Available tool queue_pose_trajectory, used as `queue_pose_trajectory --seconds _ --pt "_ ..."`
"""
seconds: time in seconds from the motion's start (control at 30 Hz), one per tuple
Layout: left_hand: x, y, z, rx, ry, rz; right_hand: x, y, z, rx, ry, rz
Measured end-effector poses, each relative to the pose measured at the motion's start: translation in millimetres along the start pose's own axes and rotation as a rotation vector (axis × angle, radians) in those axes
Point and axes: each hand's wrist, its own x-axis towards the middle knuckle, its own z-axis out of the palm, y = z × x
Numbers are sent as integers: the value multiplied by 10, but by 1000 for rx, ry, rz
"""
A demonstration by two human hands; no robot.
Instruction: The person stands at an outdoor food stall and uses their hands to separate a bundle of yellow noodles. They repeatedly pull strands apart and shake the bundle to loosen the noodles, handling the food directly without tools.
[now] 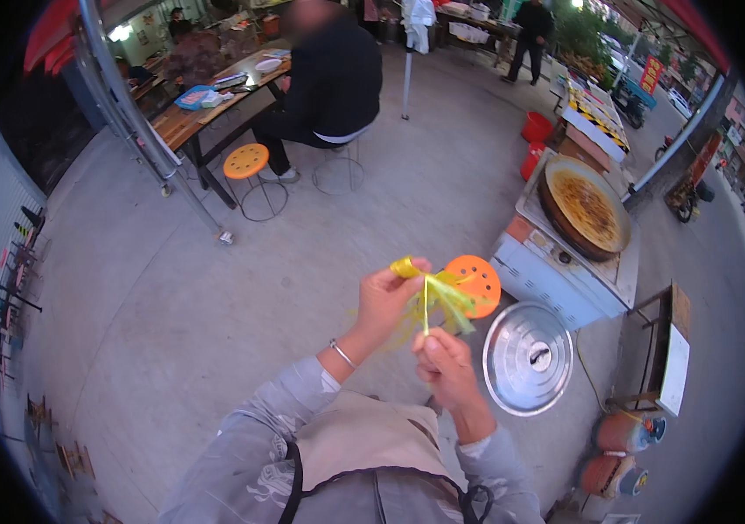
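Note:
In front of my chest, my left hand (pixel 383 301) pinches the shiny, yellow rolled end of a bundle of thin yellow-green plastic strips (pixel 449 299). The loose strips fan out to the right and hang below the fingers. Lower and slightly to the right, my right hand (pixel 447 365) is closed, thumb against fingers, on one narrow strip drawn tight between both hands. Behind the strips shows an orange stool (pixel 482 281) with holes in its seat. Close to my right wrist is a round metal lid (pixel 512 384).
On the right, a wide pan of browned food (pixel 584 208) sits on a stove (pixel 556 278). Beyond it are red buckets (pixel 537 127). A small bench (pixel 675 358) and gas cylinders (pixel 624 432) stand at lower right. A person (pixel 330 83) sits by a wooden table (pixel 182 124); metal poles rise at left.

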Motion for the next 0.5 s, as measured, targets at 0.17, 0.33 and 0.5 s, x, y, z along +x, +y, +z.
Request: queue_pose_trajectory --seconds 0.17,0.33,0.5 --pt "-118 395 388 -575 -422 -264 183 492 -317 57 -343 12" --pt "-268 414 163 -504 -734 -348 223 242 -695 -33 -114 -51" --pt "-264 246 85 -485 -686 -263 288 -134 -1131 -38 -124 -233"
